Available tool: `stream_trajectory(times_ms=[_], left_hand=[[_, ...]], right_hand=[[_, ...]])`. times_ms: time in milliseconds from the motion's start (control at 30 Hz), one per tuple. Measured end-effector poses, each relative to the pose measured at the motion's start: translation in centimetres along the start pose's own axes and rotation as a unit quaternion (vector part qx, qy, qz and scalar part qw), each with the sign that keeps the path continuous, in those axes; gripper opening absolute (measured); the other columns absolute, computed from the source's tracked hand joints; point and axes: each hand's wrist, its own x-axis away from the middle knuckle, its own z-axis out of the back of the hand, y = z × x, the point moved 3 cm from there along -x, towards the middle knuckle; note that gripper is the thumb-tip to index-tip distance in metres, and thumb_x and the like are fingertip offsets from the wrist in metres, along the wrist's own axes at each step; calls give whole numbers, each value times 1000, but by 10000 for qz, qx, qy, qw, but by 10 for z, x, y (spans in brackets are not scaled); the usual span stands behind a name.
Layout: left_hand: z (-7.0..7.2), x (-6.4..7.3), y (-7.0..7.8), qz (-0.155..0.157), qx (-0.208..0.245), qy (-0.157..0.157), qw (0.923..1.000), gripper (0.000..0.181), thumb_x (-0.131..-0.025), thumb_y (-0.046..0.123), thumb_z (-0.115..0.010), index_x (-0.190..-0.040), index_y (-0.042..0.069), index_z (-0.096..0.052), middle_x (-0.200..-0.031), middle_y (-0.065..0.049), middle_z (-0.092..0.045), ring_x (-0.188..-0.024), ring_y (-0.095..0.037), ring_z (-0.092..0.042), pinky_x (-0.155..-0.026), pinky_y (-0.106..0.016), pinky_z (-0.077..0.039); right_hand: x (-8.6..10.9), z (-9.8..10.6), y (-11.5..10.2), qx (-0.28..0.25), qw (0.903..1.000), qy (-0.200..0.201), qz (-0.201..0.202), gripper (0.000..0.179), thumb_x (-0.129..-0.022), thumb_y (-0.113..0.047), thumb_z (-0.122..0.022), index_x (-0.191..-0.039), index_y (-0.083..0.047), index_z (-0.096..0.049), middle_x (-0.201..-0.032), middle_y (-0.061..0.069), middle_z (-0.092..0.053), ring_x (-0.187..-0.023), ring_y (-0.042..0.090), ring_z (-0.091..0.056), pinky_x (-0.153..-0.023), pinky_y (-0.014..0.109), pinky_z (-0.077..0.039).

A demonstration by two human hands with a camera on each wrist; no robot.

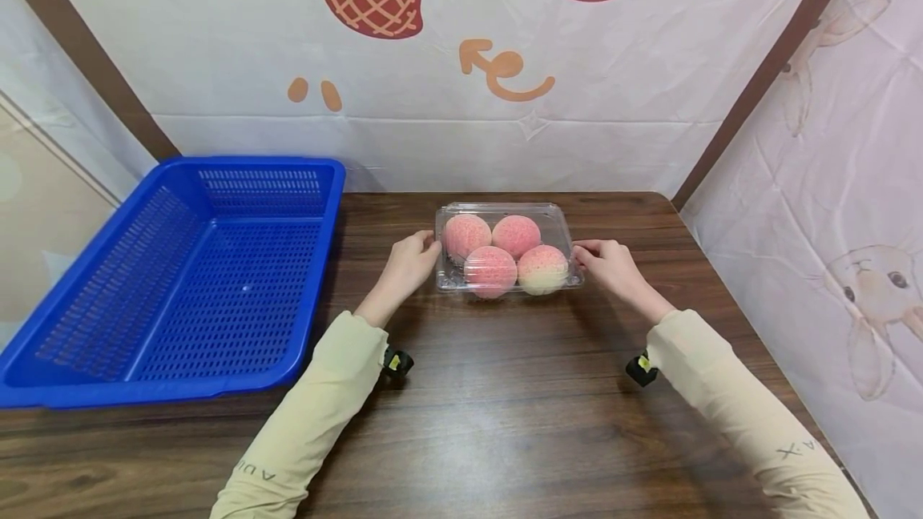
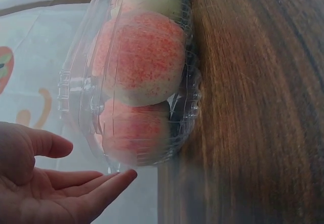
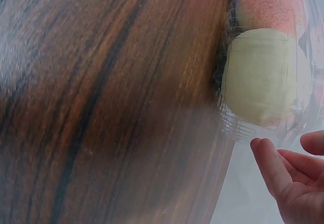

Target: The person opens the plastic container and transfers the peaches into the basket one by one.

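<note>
In the head view, a clear box holding four pink peaches is sitting on the counter near its far edge. The left hand is meeting it at 9 o'clock, the right hand at 3 o'clock. A lift on the ends alone could flex the thin plastic, setting the peaches rolling and tipping the box. The blue basket is lying towards 9 o'clock, its raised rim standing between the box and the basket floor; a cloth backdrop is hanging at 12 o'clock, limiting room behind.

In the left wrist view, straight fingertips are lying against the box's end, the thumb apart and nothing gripped, so slipping seems likely.

In the right wrist view, extended fingers are reaching the end at 6 o'clock, unclenched, thumb off; whether the lid is latching cannot be told.
</note>
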Motion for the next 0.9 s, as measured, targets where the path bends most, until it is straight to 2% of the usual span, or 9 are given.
stream_trajectory(times_ms=[167, 333, 500, 667, 900], left_hand=[[-2, 0, -4, 209, 197, -119, 9995, 44, -92, 19, -41, -126, -9, -47, -119, -22, -55, -111, -30, -51, -94, -40, -40], [-4, 2, -6, 553, 642, -306, 9959, 43, -92, 18, -42, -126, -8, -47, -109, -20, -60, -97, -27, -59, -84, -36, -46], [-8, 3, -8, 772, 929, -428, 9918, 42, -91, 16, -42, -125, -8, -47, -106, -19, -61, -94, -26, -61, -80, -31, -49], [-10, 4, -10, 788, 1080, -473, 9899, 40, -90, 14, -41, -122, -9, -50, -106, -22, -60, -90, -24, -62, -77, -30, -51], [-11, 7, -11, 834, 1293, -575, 9864, 39, -90, 13, -42, -120, -10, -51, -104, -22, -59, -87, -22, -60, -80, -35, -50]], right_hand=[[0, 0, -1, -47, 10000, -56, 45, 36, -95, -22, -45, -116, 3, -59, -90, 13, -65, -74, 20, -53, -53, 25, -36], [1, 0, -1, -227, 9996, -151, 106, 38, -95, -21, -43, -118, 6, -57, -96, 17, -66, -88, 24, -61, -65, 25, -45], [1, -1, 0, -312, 9994, -166, 55, 38, -95, -20, -44, -119, 6, -55, -97, 18, -66, -90, 25, -63, -72, 30, -48], [0, -2, 1, -355, 9991, -234, -1, 38, -96, -19, -43, -121, 8, -53, -98, 19, -65, -89, 24, -62, -70, 29, -48], [1, 0, -1, -358, 9990, -238, -90, 36, -95, -16, -44, -120, 8, -54, -99, 20, -64, -84, 24, -61, -59, 23, -43]])
